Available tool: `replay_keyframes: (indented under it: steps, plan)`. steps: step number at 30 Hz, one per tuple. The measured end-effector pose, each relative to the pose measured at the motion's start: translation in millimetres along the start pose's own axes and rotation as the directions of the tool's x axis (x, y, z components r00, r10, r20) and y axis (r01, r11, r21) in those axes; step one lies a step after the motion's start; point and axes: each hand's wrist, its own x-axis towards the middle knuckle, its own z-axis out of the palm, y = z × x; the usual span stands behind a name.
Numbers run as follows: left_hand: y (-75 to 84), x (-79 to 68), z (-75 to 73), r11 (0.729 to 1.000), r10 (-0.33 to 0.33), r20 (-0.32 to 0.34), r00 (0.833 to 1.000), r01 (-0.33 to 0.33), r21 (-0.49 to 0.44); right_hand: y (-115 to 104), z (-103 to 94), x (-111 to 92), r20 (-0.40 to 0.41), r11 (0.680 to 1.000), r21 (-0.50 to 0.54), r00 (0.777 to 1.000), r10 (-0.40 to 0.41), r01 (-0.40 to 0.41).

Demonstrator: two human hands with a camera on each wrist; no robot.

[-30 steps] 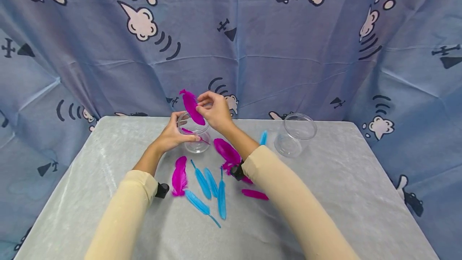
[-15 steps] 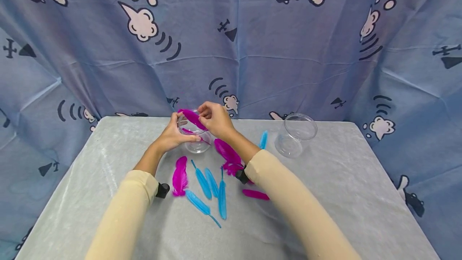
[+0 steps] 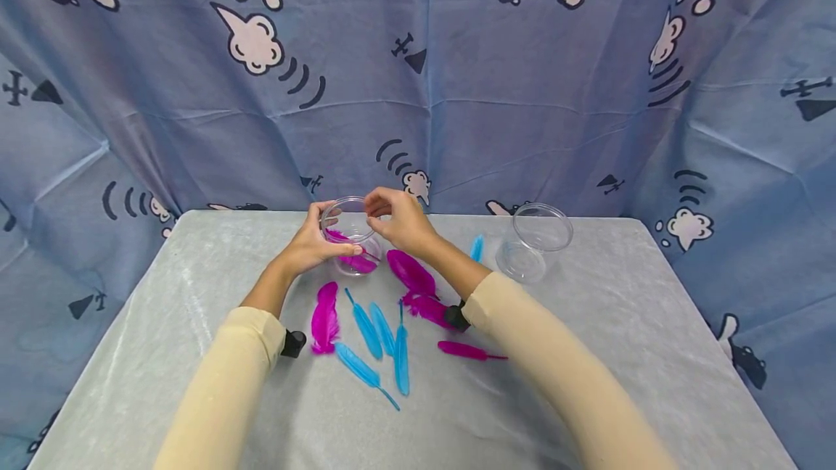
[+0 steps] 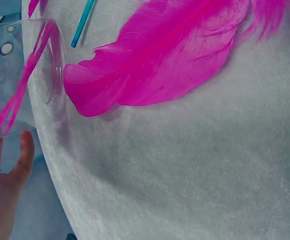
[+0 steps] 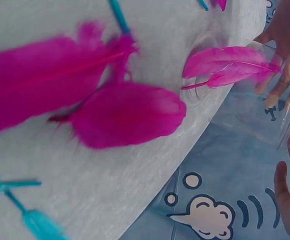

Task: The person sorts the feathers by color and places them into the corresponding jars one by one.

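Note:
A clear plastic jar [image 3: 349, 239] stands at the back of the table, left of centre. My left hand [image 3: 312, 244] grips its side, thumb across the near face and fingers behind. Magenta feathers [image 3: 359, 263] lie inside the jar; one leans along its wall in the right wrist view. Right at the rim is my right hand [image 3: 400, 222], fingers loosely bent with nothing between them. In the right wrist view its finger and thumb [image 5: 281, 180] show apart beside the jar's mouth. A large magenta feather [image 4: 160, 55] fills much of the left wrist view.
Several blue feathers [image 3: 401, 361] lie on the grey-covered table [image 3: 627, 354] before the jar. More magenta feathers [image 3: 411, 272] lie near my right forearm, one partly behind the wrist camera. A second clear jar [image 3: 542, 246] stands at the back right, and a patterned curtain [image 3: 457, 78] hangs behind.
My right hand has lowered the magenta feather to the jar's mouth and let it go; it now lies inside. The right hand has shifted slightly right. My left hand stays on the jar.

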Motion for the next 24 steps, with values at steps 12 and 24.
replay_keyframes:
  steps: [12, 24]
  plan:
    - [-0.5, -0.7, -0.8, 1.000, -0.005, -0.004, 1.000, 0.005, 0.013, 0, -30.1, -35, 0.056, 0.998, -0.013, 0.996, -0.063, 0.064]
    - [-1.5, -0.7, -0.8, 1.000, 0.020, -0.008, 1.000, -0.020, 0.009, -1, -62.3, -78, 0.198, 0.996, 0.080, 0.979, -0.043, 0.028]
